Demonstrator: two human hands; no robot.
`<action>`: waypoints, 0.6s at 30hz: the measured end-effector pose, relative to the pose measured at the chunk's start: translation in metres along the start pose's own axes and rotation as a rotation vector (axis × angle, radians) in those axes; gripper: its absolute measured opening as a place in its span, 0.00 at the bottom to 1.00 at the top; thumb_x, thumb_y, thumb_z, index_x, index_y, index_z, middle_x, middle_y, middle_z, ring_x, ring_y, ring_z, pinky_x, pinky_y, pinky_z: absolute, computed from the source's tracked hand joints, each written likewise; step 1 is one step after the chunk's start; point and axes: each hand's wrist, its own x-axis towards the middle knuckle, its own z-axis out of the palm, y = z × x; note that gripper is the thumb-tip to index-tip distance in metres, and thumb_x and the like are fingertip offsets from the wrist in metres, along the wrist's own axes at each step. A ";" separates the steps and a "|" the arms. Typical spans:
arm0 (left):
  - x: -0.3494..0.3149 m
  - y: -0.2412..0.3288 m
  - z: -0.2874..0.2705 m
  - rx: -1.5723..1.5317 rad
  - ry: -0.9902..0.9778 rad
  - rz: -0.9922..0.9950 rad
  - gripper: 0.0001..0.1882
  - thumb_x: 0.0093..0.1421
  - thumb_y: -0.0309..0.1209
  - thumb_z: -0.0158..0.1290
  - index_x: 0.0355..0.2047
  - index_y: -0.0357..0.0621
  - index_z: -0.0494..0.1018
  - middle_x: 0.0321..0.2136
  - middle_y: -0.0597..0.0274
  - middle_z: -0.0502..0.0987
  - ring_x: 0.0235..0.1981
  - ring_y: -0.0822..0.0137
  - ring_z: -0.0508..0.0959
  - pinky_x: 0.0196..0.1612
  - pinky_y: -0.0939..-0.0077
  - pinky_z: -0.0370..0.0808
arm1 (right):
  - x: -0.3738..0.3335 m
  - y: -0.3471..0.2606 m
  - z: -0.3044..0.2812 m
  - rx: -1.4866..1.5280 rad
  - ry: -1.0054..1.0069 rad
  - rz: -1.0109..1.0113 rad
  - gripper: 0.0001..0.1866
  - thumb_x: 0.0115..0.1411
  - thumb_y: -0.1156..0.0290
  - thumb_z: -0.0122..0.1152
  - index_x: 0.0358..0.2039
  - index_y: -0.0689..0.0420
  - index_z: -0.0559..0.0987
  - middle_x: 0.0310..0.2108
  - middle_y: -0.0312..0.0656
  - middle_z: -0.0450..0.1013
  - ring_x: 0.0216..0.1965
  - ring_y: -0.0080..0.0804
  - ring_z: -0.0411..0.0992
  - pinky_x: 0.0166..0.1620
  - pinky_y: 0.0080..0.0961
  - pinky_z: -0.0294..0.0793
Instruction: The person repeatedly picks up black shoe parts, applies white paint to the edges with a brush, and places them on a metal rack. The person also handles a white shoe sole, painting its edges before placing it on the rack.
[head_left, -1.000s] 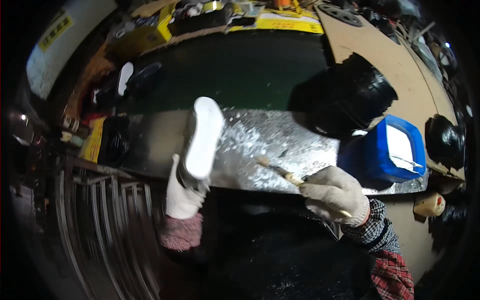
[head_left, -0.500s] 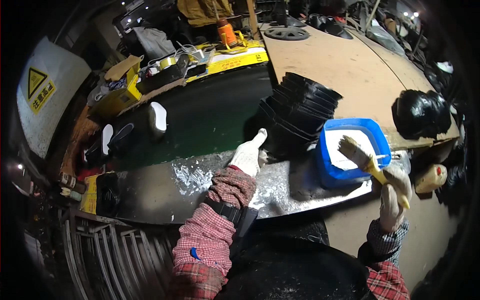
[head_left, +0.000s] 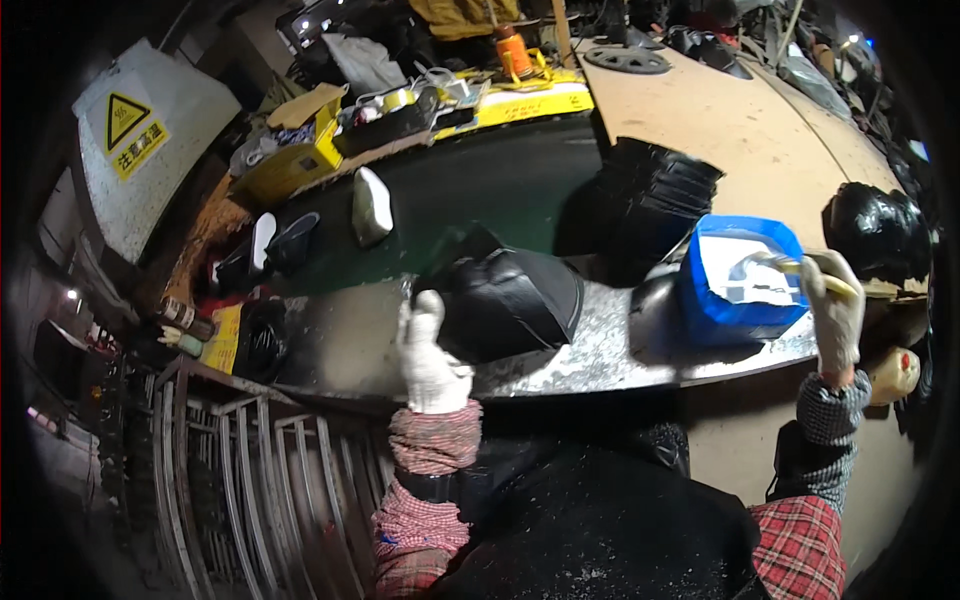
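Note:
My left hand (head_left: 432, 355), in a white glove, is at the left end of a black, folded, leather-like piece (head_left: 515, 305) and grips its edge; some of its fingers are hidden. The piece lies at the front edge of the bench, partly on the smeared metal strip. My right hand (head_left: 836, 310), also gloved, is closed around the handle of a paintbrush (head_left: 790, 264). The bristles dip into white liquid (head_left: 735, 258) inside a blue cut-open container (head_left: 745, 325). Behind it to the left stands a stack of similar black pieces (head_left: 655, 195).
Shoes with white soles (head_left: 372, 207) lie on the dark green belt (head_left: 440, 190) to the left. A warning-marked metal cover (head_left: 160, 150) is at far left, a metal rack (head_left: 260, 480) below. A black bag-like bundle (head_left: 878, 230) sits at right on the brown board (head_left: 720, 110).
One black piece has come away from the stack, leftward and nearer, with my left hand. My right hand has lowered the brush from above the container into the white liquid. The view has shifted.

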 end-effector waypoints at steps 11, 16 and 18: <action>-0.025 0.051 -0.076 -0.410 0.060 0.057 0.29 0.68 0.50 0.48 0.61 0.43 0.68 0.62 0.53 0.70 0.60 0.50 0.72 0.63 0.49 0.69 | -0.045 -0.104 0.075 0.400 -0.149 -0.005 0.11 0.66 0.78 0.54 0.47 0.63 0.78 0.38 0.41 0.76 0.33 0.26 0.74 0.35 0.20 0.75; -0.033 0.103 -0.077 0.293 -0.078 0.456 0.23 0.61 0.27 0.55 0.57 0.36 0.68 0.49 0.55 0.76 0.44 0.68 0.80 0.52 0.77 0.76 | -0.026 -0.156 0.210 0.290 -0.420 -0.543 0.15 0.57 0.80 0.65 0.45 0.58 0.77 0.34 0.49 0.79 0.34 0.41 0.81 0.39 0.29 0.79; -0.022 0.134 -0.096 0.619 -0.146 0.385 0.23 0.59 0.29 0.61 0.53 0.36 0.70 0.44 0.58 0.79 0.42 0.69 0.79 0.44 0.77 0.77 | -0.030 -0.169 0.248 0.159 -0.507 -0.508 0.16 0.56 0.75 0.70 0.43 0.60 0.75 0.35 0.48 0.78 0.34 0.41 0.80 0.38 0.31 0.79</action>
